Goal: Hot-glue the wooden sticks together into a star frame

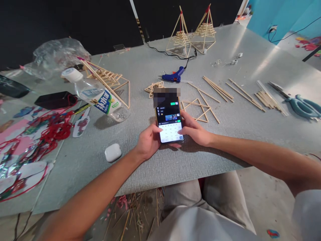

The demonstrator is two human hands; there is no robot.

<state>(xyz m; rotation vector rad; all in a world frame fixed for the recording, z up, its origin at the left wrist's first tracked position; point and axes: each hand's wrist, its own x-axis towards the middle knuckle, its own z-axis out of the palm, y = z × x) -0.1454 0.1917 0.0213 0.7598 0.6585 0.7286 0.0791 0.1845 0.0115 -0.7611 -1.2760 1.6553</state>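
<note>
A smartphone (pixel 171 132) is held between both hands over the near part of the table, its screen lit with a chat and a light keyboard. My left hand (pixel 148 141) grips its left side, thumb over the keyboard. On the other side my right hand (pixel 197 130) holds the phone too, its thumb at the screen's right edge. Behind the phone lie a small stack of wooden sticks (pixel 153 87) and a flat star-like stick frame (pixel 200 108). A white earbud case (pixel 112 153) rests left of my left hand.
A blue glue gun (pixel 173 75) with a cord lies behind the phone. Left stand a plastic bottle (pixel 100 97) and a stick pyramid (pixel 105 77); two more stick pyramids (pixel 181 36) stand at the back. Loose sticks (pixel 218 88) and scissors (pixel 301 103) lie right, red cords (pixel 56 130) left.
</note>
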